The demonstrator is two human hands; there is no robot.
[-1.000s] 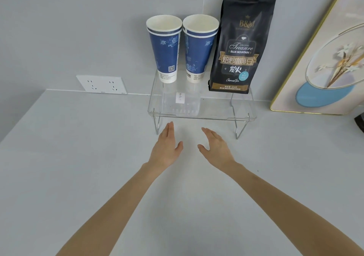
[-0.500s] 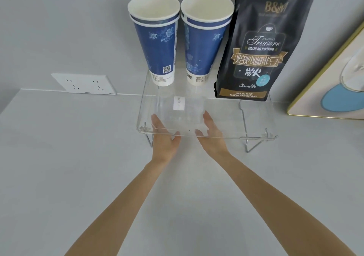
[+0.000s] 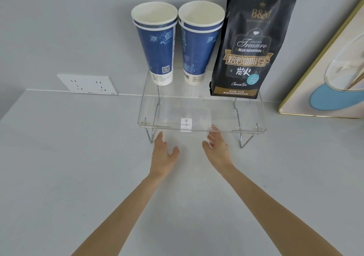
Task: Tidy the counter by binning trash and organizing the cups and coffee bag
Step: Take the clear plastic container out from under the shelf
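Two stacks of blue-and-white paper cups, the left stack (image 3: pixel 157 45) and the right stack (image 3: pixel 199 45), stand upright at the back of a clear acrylic shelf (image 3: pixel 246 117) on wire legs. A black coffee bag (image 3: pixel 250 45) stands on the shelf's right end against the wall. My left hand (image 3: pixel 163 153) lies flat on the counter, fingers apart, just in front of the shelf. My right hand (image 3: pixel 216 147) is open beside it, its fingertips reaching under the shelf's front edge. Neither hand holds anything.
A white wall socket plate (image 3: pixel 88 84) sits at the counter's back left. A gold-framed picture (image 3: pixel 325 78) leans against the wall at the right. The pale grey counter (image 3: pixel 69 167) stretches to the left and toward me.
Both hands have pulled back from under the shelf toward me. The view has shifted slightly, with the shelf and cups now higher and to the right.
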